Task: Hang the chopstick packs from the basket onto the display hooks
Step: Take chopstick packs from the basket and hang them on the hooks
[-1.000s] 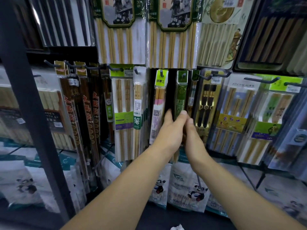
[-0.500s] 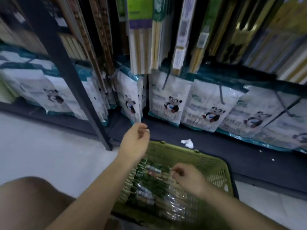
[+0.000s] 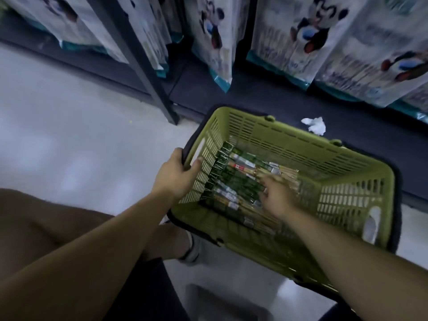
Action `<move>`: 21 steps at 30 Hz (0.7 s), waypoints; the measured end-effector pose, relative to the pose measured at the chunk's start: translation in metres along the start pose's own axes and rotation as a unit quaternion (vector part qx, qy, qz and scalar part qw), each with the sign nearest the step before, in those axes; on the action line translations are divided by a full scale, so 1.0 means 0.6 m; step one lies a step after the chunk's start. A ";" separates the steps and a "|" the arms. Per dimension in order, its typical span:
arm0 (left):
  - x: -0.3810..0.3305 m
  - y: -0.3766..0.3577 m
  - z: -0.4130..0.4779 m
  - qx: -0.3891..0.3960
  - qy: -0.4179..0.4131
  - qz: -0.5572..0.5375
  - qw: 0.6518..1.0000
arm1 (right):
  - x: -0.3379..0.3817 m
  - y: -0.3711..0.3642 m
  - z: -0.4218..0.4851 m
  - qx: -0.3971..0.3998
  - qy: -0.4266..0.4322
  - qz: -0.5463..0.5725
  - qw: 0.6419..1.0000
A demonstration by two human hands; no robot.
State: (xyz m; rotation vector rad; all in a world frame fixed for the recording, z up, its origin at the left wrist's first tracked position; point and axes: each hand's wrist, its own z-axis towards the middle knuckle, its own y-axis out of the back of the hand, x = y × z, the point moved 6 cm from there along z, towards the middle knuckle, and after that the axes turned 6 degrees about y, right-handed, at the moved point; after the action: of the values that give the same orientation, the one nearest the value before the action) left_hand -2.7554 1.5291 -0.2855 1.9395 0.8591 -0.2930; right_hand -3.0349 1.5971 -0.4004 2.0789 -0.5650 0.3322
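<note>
Smooth floor point(image 3: 81, 135), slotted green plastic basket point(image 3: 301, 154), glossy chopstick packs point(image 3: 238, 179)

Basket point(image 3: 301, 158): set at centre right of the frame, before the shelf base point(image 3: 254, 98).
Chopstick packs point(image 3: 240, 179): laid in the basket, against its left wall.
Crumpled paper point(image 3: 313, 125): left on the shelf base, behind the basket.
Bags point(image 3: 289, 42): ranged across the upper frame, above the shelf base.
</note>
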 end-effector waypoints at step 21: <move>0.014 -0.012 0.027 0.003 0.007 -0.029 1.000 | 0.020 0.006 0.101 -0.013 0.013 -0.154 0.988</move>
State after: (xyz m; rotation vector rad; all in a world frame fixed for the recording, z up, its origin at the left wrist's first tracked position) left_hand -2.7519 1.5214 -0.3029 1.9275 0.9250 -0.3168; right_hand -3.0257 1.5414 -0.4249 2.0941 -0.2262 0.1701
